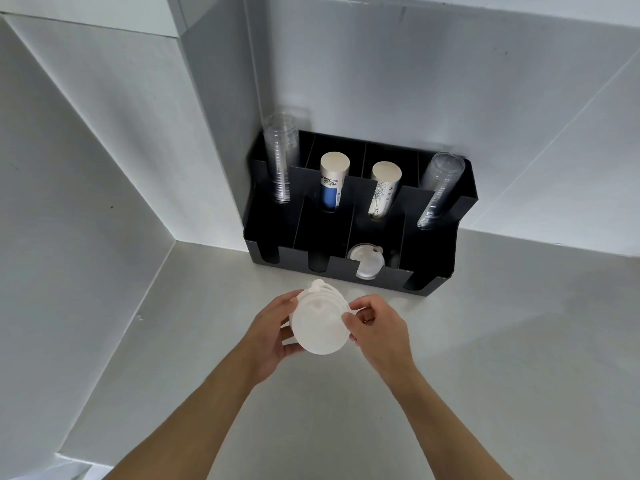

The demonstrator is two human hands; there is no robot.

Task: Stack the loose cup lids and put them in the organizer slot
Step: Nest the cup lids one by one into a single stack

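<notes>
A stack of white translucent cup lids is held above the counter between both hands. My left hand cups the stack from the left and below. My right hand pinches its right edge with thumb and fingers. The black organizer stands in the corner just beyond. In its third front slot from the left lie a few clear lids; the other front slots look dark and I cannot see anything in them.
The organizer's back compartments hold two clear cup stacks and two paper cup stacks. White walls close in on the left and behind. The grey counter spreads to the right and toward me.
</notes>
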